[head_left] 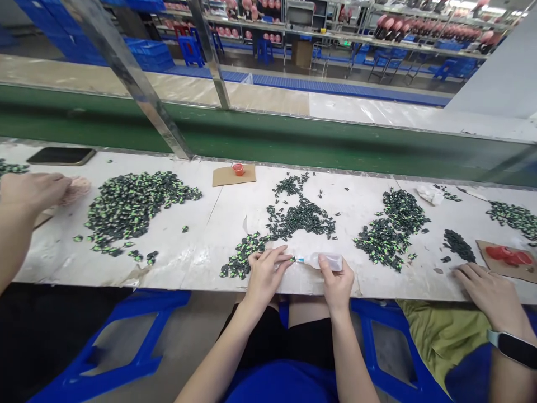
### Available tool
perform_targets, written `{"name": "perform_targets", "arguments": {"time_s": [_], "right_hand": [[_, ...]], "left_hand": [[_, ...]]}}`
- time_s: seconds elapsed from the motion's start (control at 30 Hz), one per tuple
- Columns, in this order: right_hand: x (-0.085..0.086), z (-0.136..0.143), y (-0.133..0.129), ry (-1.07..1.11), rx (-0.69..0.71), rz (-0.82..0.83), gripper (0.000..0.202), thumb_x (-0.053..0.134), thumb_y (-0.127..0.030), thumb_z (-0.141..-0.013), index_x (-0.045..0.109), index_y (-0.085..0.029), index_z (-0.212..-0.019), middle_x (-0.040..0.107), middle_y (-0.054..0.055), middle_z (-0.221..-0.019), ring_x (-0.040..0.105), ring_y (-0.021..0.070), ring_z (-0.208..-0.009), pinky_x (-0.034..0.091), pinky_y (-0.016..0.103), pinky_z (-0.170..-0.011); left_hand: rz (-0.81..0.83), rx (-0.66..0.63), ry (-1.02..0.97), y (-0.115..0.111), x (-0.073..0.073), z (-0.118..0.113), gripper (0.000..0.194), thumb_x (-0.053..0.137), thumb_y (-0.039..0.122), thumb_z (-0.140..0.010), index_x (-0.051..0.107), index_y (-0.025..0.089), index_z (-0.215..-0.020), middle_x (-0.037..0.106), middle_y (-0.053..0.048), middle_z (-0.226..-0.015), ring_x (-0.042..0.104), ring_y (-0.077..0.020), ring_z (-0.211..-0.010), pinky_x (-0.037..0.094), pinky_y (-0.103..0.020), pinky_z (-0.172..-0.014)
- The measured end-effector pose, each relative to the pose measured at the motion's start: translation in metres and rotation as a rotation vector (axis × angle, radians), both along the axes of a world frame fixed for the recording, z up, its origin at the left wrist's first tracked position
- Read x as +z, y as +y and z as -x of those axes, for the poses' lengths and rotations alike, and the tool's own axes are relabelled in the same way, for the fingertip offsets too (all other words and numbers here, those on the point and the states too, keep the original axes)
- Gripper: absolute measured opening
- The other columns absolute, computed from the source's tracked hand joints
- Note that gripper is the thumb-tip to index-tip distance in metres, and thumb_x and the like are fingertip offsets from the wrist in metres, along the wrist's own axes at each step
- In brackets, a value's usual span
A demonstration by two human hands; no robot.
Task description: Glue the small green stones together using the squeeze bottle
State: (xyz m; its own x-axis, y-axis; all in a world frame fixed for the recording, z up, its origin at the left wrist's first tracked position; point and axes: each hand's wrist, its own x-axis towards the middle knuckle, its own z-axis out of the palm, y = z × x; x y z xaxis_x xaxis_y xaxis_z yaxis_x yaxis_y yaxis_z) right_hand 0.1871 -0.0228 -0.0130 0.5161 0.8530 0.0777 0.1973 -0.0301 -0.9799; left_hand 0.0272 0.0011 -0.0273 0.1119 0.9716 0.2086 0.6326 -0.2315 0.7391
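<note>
Between its fingertips my left hand [267, 271] pinches a small dark green-and-black plastic part [293, 259]. My right hand [337, 277] is wrapped round a clear squeeze bottle [331, 261], lying nearly level. Its blue nozzle tip [300, 260] points left, at or close against the part; whether they touch is hard to tell. By my left wrist spreads a pile of black parts with bright green marks [243, 254]. Beyond both hands lies a heap of plainer dark parts [304, 218]. To the right of the bottle is another green-marked pile [386, 240].
A red cup [238, 169] stands on cardboard [222, 177]. Co-workers' hands rest at far left [33, 193] and right [489, 291]. A large pile [134, 207], a phone [62, 156] and red cups [507, 255] share the white table [201, 246]. Behind runs a green conveyor belt [293, 137].
</note>
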Motion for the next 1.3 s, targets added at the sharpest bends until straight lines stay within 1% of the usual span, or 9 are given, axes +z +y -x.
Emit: {"name": "perform_targets", "arguments": {"time_s": [0.17, 0.4, 0.57, 0.7, 1.0, 1.17, 1.3], "right_hand": [[0.0011, -0.0005, 0.0015, -0.036, 0.015, 0.027, 0.034, 0.066, -0.049, -0.073, 0.065, -0.016, -0.068, 0.068, 0.003, -0.061, 0.06, 0.018, -0.058, 0.047, 0.028, -0.056], [0.003, -0.0002, 0.0022, -0.055, 0.016, 0.067, 0.034, 0.066, -0.049, -0.072, 0.064, -0.016, -0.067, 0.066, 0.002, -0.059, 0.058, 0.0174, -0.057, 0.045, 0.027, -0.055], [0.0036, -0.0007, 0.0028, -0.062, 0.026, 0.087, 0.034, 0.066, -0.049, -0.072, 0.064, -0.016, -0.067, 0.066, 0.002, -0.06, 0.058, 0.0174, -0.057, 0.045, 0.027, -0.055], [0.0053, -0.0003, 0.0038, -0.069, 0.02, 0.088, 0.034, 0.065, -0.049, -0.072, 0.063, -0.016, -0.066, 0.065, 0.001, -0.058, 0.057, 0.0169, -0.057, 0.044, 0.027, -0.054], [0.0066, 0.0002, 0.0047, -0.052, 0.032, 0.078, 0.033, 0.065, -0.049, -0.072, 0.062, -0.016, -0.067, 0.066, 0.001, -0.06, 0.058, 0.0172, -0.058, 0.045, 0.027, -0.054], [0.0061, 0.0001, 0.0046, -0.069, 0.011, 0.082, 0.033, 0.066, -0.049, -0.072, 0.062, -0.017, -0.065, 0.065, 0.001, -0.058, 0.057, 0.0167, -0.057, 0.044, 0.026, -0.054], [0.0059, 0.0005, 0.0047, -0.047, -0.011, 0.075, 0.034, 0.066, -0.05, -0.072, 0.062, -0.017, -0.066, 0.066, 0.001, -0.061, 0.059, 0.0175, -0.059, 0.045, 0.027, -0.056]], "left_hand": [[-0.006, 0.024, 0.012, -0.0024, 0.0006, -0.0008, 0.021, 0.067, 0.019, -0.083, 0.062, 0.024, -0.102, 0.078, -0.001, -0.09, 0.067, -0.0241, -0.101, 0.033, -0.04, -0.085], [-0.025, 0.026, -0.001, -0.0033, 0.0006, -0.0011, 0.027, 0.069, 0.017, -0.082, 0.059, 0.023, -0.107, 0.078, 0.001, -0.088, 0.068, -0.0228, -0.099, 0.032, -0.04, -0.085], [-0.036, 0.033, -0.007, -0.0038, -0.0015, -0.0013, 0.021, 0.068, 0.018, -0.083, 0.06, 0.024, -0.101, 0.078, 0.001, -0.088, 0.068, -0.023, -0.1, 0.031, -0.04, -0.086], [-0.048, 0.044, -0.006, -0.0035, -0.0025, -0.0019, 0.022, 0.071, 0.017, -0.081, 0.061, 0.025, -0.099, 0.078, 0.001, -0.087, 0.068, -0.0233, -0.1, 0.031, -0.04, -0.086], [0.026, 0.044, -0.001, -0.0037, 0.0012, -0.0022, 0.015, 0.069, 0.02, -0.082, 0.064, 0.025, -0.095, 0.078, 0.0, -0.09, 0.067, -0.0237, -0.102, 0.031, -0.042, -0.088], [0.043, 0.038, -0.001, -0.0034, 0.0026, -0.0017, 0.01, 0.067, 0.021, -0.084, 0.065, 0.026, -0.093, 0.078, -0.001, -0.09, 0.066, -0.024, -0.103, 0.031, -0.042, -0.088], [0.039, 0.039, 0.003, -0.0033, 0.0033, -0.0019, 0.01, 0.068, 0.019, -0.082, 0.066, 0.026, -0.09, 0.078, 0.001, -0.089, 0.067, -0.0233, -0.101, 0.031, -0.042, -0.088]]}}
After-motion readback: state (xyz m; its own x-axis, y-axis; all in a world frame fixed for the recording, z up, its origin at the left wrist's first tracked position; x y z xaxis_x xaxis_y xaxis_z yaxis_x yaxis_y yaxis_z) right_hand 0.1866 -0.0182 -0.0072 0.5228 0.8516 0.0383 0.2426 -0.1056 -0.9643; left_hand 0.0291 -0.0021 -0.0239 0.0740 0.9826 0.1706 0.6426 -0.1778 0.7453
